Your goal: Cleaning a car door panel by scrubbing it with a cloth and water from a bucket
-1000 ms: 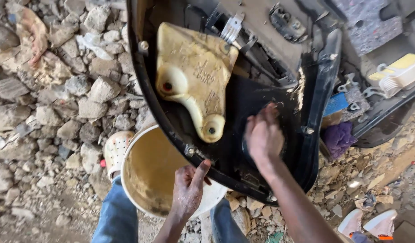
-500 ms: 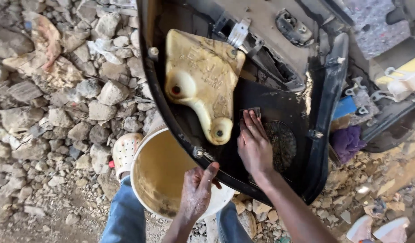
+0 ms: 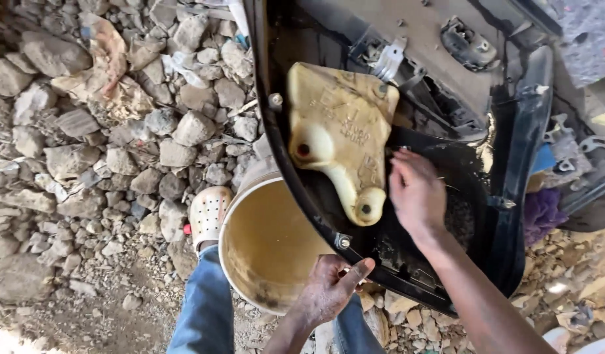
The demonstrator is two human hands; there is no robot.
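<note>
A large black plastic vehicle panel (image 3: 512, 170) leans over a bucket. A dirty cream-yellow fluid tank (image 3: 342, 131) is fixed on its inner face. My right hand (image 3: 417, 193) lies flat on the wet black surface just right of the tank's lower neck, fingers slightly spread. Whether anything is under the palm is hidden. My left hand (image 3: 332, 292) grips the panel's lower rim near a bolt, thumb stretched along the edge. A cream bucket (image 3: 263, 242) of murky brown water stands under that rim, between my legs in blue jeans (image 3: 204, 308).
Loose grey stones and rubble (image 3: 119, 151) cover the ground to the left. My foot in a white perforated clog (image 3: 207, 213) rests beside the bucket. Mixed scrap, a purple cloth (image 3: 545, 213) and metal brackets lie to the right of the panel.
My right hand has slid up the panel, from its lower middle to just beside the tank's neck. My left hand has stayed on the lower rim.
</note>
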